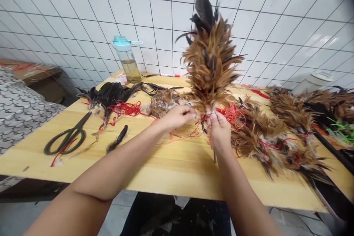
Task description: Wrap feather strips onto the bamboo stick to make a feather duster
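A tall bundle of brown and black feathers (211, 62) stands upright over the wooden table, its thin stick showing below. My right hand (219, 127) is closed round the base of the bundle, where red string is wound. Just left of the base is my left hand (181, 116), its thumb and fingers pinched together; what lies between the fingertips is too small to make out. Loose red string (232, 114) lies right behind my right hand, and a thin red strand runs across the table below my left hand.
Black scissors (68, 138) lie at the left, near black feathers (107, 94) and a red string pile (127, 108). A water bottle (128, 62) and a marker (170, 75) are at the back. Brown feather strands (265, 129) cover the right side. The table's front edge (177, 191) is near my lap.
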{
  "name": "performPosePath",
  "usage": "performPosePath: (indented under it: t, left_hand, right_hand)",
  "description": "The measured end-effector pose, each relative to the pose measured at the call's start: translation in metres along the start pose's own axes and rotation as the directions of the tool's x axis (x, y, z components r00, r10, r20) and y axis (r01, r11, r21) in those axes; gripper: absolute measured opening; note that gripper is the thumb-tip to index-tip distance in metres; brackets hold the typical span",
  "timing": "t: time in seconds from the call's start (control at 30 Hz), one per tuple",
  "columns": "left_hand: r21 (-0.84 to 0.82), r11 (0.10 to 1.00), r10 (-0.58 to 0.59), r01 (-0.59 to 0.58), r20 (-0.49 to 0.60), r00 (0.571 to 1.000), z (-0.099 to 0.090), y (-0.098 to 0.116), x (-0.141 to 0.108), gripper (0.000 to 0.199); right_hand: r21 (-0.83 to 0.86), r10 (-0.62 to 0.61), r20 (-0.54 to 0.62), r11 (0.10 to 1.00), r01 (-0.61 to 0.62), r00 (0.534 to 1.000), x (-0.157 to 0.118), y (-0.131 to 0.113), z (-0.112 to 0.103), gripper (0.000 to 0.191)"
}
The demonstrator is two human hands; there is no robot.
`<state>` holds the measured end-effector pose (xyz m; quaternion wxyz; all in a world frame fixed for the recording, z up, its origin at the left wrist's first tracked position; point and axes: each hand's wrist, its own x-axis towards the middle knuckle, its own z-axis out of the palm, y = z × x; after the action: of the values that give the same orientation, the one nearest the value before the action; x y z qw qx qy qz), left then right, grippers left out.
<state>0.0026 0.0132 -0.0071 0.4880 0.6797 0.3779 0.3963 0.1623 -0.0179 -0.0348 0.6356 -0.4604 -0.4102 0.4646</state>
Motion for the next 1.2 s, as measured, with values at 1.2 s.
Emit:
performPosePath:
  t: [1.2]
  left_hand:
    - [-0.440,0.898,-0.117,0.016,-0.204,0.972,0.056,0.016,-0.010,0.012]
  right_hand:
    - [-0.766,-0.630,0.070,0.463,0.446,0.773,-0.015,-0.003,0.003,0.027]
